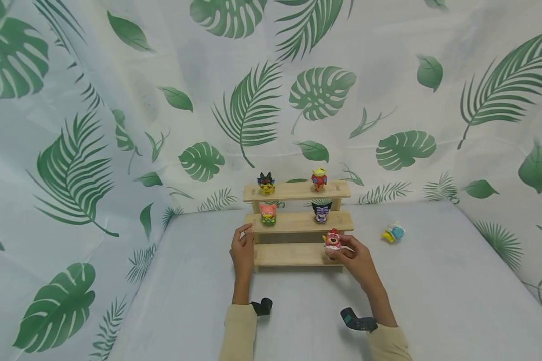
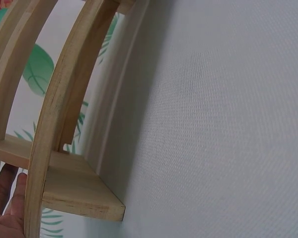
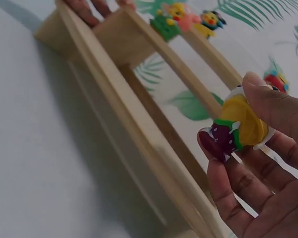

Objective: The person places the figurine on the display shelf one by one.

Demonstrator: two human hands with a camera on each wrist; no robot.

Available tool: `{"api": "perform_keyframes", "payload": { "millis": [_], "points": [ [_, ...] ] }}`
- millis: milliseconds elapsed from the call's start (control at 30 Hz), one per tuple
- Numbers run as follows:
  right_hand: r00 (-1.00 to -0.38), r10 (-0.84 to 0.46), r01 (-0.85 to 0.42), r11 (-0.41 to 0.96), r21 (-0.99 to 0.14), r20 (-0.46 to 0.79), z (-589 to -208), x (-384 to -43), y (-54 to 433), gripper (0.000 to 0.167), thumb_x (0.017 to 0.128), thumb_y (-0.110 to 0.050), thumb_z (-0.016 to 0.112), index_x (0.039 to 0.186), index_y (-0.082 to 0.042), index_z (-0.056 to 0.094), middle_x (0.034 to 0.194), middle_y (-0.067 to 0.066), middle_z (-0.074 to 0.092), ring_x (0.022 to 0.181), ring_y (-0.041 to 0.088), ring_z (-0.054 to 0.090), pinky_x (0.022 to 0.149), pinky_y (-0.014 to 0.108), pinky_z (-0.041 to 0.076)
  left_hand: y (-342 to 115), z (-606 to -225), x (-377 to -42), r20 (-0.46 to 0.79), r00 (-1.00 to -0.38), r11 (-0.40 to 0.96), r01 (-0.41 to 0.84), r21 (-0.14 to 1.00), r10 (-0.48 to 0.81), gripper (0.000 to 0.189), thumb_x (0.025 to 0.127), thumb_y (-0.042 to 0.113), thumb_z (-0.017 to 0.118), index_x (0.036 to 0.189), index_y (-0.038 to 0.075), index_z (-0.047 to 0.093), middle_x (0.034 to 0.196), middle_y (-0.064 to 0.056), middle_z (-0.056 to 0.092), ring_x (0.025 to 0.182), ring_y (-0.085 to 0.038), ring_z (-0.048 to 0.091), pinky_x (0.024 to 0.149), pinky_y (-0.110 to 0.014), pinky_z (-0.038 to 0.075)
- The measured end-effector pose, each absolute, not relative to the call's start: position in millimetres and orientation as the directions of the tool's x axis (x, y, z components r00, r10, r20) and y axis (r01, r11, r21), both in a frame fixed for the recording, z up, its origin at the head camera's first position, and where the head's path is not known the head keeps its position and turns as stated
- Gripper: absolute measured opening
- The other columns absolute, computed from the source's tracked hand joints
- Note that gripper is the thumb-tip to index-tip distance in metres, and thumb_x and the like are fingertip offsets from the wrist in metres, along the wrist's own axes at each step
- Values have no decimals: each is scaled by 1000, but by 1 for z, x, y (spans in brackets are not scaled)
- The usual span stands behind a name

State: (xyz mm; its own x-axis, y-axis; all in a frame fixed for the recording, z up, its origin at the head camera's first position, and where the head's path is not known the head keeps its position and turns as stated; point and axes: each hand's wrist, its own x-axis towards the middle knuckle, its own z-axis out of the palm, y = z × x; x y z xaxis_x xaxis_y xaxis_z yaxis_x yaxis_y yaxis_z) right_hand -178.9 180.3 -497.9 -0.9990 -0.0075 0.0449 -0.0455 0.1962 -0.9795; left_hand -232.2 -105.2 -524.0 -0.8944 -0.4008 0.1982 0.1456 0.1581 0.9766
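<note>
My right hand (image 1: 359, 260) pinches a small bear figurine (image 1: 332, 241) between thumb and fingers, over the right end of the lowest tier of a wooden three-tier display stand (image 1: 289, 254). Pink with a red top in the head view, the figurine shows yellow, green and dark red parts in the right wrist view. At the stand's left end, my left hand (image 1: 242, 253) grips the wood near the middle tier. Its fingers (image 2: 2, 191) are partly hidden behind a board in the left wrist view.
On the middle tier stand a pink-and-green figurine (image 1: 268, 214) and a black-and-purple one (image 1: 321, 212). The top tier bears a black-and-yellow figurine (image 1: 266, 184) and a red one with a yellow top (image 1: 318, 179). A yellow-and-blue figurine (image 1: 393, 232) lies on the table to the right.
</note>
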Motion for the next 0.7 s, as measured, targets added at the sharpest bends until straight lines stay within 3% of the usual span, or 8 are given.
{"api": "perform_keyframes", "payload": {
  "millis": [100,200,333,467,700],
  "points": [
    [-996,-47,-89,189,-978,82,-499,-181,165,51,88,-16,74,129,3,51,123,25,57,85,1,67,76,21,55,-105,-523,-232,190,-899,156,138,978,-396,19,100,26,55,115,22,67,56,-13,51,37,4,27,39,-19,23],
    [-988,-99,-137,160,-978,122,-501,-184,151,48,87,-10,74,127,4,52,123,27,57,88,4,68,75,20,55,-106,-523,-233,186,-899,159,132,978,-396,19,101,25,55,115,22,67,53,-5,47,38,4,26,39,-19,22],
    [-972,-158,-193,133,-972,172,-503,-189,134,47,86,-7,74,126,4,53,123,27,58,97,17,69,76,20,54,-105,-523,-233,191,-896,168,133,977,-400,19,100,25,55,115,20,67,52,5,42,38,4,26,39,-20,23],
    [-960,-169,-251,170,-953,223,-505,-192,118,46,84,-9,76,124,2,56,121,24,62,104,27,67,81,23,55,-105,-523,-233,188,-896,166,130,978,-403,19,100,25,56,115,20,67,53,4,43,37,4,27,39,-20,23],
    [-926,-148,-371,191,-909,348,-517,-198,89,40,81,-6,78,116,-1,61,109,17,69,99,18,67,78,27,57,-104,-524,-234,191,-893,173,130,976,-407,20,100,26,56,115,20,67,53,1,44,37,4,27,39,-21,23]
  ]
}}
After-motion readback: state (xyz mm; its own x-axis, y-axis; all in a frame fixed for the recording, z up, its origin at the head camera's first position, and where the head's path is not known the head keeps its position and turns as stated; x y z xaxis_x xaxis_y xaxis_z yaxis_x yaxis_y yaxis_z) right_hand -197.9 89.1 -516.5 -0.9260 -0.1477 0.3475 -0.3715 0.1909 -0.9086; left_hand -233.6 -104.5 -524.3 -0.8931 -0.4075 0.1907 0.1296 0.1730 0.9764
